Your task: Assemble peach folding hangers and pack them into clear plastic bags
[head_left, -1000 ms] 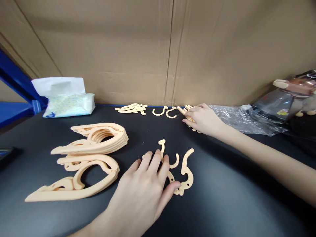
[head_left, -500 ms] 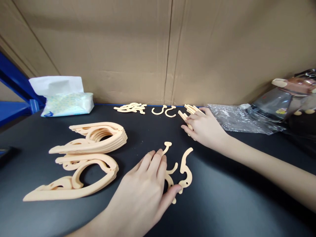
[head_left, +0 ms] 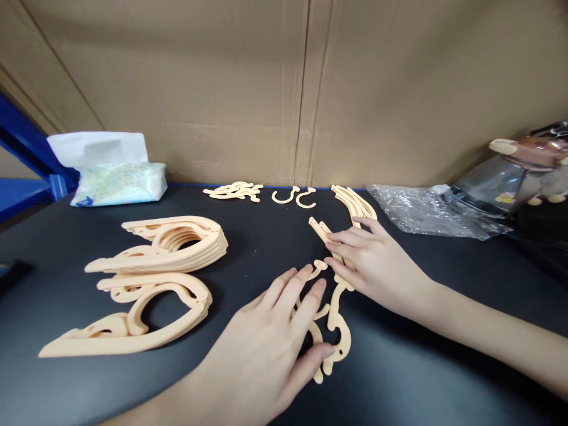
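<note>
- In the head view, the right hand [head_left: 373,260] is sitting closer to the left hand [head_left: 266,343] than a moment ago, having come back from the far side of the desk [head_left: 248,248].
- Long, pale-cream plastic strips [head_left: 317,226], at least two, are lying beneath the right fingers, their tips showing beyond them; they are now resting apart from the fanned bundle of curved cream plastic strips [head_left: 352,201], which is staying behind, just beyond those fingertips.
- The right fingers are lying bent over the strips; whether they are clamping or only pressing, I cannot tell.
- The left fingers are spreading slightly apart over cream plastic pieces, partly hiding them, so their grip is also unclear.
- The cream plastic hook with a flat oval head [head_left: 320,265] is poking out past the left fingertips, further right than before.
- The S-curved cream plastic arm with a small hole [head_left: 341,337] is lying beside the left thumb, its upper end now reaching the strips.
- The change is apparently bringing the separated strips in with the pieces under the left fingers, so both sets are sharing one working spot.
</note>
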A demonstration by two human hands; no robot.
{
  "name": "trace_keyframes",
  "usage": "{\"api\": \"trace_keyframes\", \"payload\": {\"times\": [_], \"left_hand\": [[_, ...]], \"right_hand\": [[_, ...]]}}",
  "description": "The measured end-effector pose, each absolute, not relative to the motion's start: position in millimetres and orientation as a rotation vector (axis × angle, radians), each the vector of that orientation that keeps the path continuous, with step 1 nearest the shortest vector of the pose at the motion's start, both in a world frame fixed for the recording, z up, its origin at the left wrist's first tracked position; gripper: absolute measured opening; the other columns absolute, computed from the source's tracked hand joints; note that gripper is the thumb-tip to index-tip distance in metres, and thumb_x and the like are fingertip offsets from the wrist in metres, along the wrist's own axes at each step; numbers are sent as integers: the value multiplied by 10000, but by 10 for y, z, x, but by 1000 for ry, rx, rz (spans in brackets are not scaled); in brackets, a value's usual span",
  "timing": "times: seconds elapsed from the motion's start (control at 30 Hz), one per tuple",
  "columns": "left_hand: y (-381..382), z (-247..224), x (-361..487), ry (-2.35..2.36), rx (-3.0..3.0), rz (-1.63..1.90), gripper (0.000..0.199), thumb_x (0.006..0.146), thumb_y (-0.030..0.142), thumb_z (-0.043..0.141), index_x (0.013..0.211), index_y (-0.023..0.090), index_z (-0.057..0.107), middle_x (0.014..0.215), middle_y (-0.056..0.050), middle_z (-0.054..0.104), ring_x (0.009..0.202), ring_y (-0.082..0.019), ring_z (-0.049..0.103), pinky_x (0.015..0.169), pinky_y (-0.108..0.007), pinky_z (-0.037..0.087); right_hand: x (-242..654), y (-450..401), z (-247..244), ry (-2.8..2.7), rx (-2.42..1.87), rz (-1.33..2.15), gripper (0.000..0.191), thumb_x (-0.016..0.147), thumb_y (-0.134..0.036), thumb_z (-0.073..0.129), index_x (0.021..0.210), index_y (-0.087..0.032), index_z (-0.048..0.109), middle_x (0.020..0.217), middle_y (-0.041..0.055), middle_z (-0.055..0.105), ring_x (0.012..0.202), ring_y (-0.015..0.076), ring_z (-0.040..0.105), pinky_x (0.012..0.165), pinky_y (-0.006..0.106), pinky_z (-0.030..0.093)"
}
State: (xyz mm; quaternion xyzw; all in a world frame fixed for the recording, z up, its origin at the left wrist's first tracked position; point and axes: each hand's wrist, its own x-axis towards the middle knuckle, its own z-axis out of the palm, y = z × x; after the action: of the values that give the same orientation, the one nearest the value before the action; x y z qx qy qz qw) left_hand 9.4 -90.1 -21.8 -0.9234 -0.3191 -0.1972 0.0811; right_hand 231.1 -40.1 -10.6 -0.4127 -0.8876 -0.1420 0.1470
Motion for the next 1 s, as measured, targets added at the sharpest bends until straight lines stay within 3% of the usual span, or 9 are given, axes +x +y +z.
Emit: {"api": "trace_keyframes", "payload": {"times": [0.17,0.33,0.47,0.63,0.77,0.83,1.0], "left_hand": [[-892,-217,60,-975,-2868,-529,470,1014,399,394,1341,102,554,1378,-146,601,1263,-293,582,890,-428,611],[-860,-203,69,-1002,-2944,-493,468,997,376,453,1377,111,519,1397,-142,584,1298,-289,549,943,-445,588],[-844,-209,82,-1011,-2967,-470,472,997,371,448,1375,97,524,1387,-161,585,1290,-310,550,962,-495,572],[-850,-218,72,-986,-2934,-474,482,1016,381,385,1372,90,532,1400,-169,573,1316,-334,524,954,-537,566],[-844,-178,74,-980,-2947,-445,472,1010,372,396,1362,98,548,1404,-161,572,1311,-344,529,940,-542,572],[-839,-170,76,-982,-2953,-454,463,1010,375,395,1352,109,559,1401,-154,577,1307,-341,532,946,-540,569],[-845,-271,64,-1009,-2962,-523,475,1028,405,350,1370,129,529,1416,-134,565,1338,-305,500,1022,-505,531]], "right_hand": [[2383,-351,-124,-2542,-1109,-80,209,951,-169,547,1056,-161,728,1168,66,732,1054,222,689,1072,484,462],[2401,-256,-174,-2480,-942,384,409,962,-70,436,1311,-218,589,1356,36,634,1254,151,584,1164,423,403],[2404,-225,-203,-2442,-851,575,510,944,-15,389,1354,-274,547,1410,8,593,1318,130,532,1172,397,389],[2478,-236,-169,-2414,-979,374,435,935,-153,542,1365,-215,516,1369,73,592,1285,183,547,1084,376,465],[2544,-234,-162,-2429,-1167,95,348,922,-287,620,1259,-204,599,1127,60,685,1024,219,647,920,404,517],[2544,-231,-180,-2436,-1193,78,300,930,-283,612,1218,-200,621,1058,48,697,947,211,653,865,391,519],[2490,-212,-236,-2386,-1187,115,221,939,-237,601,1152,-183,628,1066,53,700,965,198,649,856,351,517]]}}
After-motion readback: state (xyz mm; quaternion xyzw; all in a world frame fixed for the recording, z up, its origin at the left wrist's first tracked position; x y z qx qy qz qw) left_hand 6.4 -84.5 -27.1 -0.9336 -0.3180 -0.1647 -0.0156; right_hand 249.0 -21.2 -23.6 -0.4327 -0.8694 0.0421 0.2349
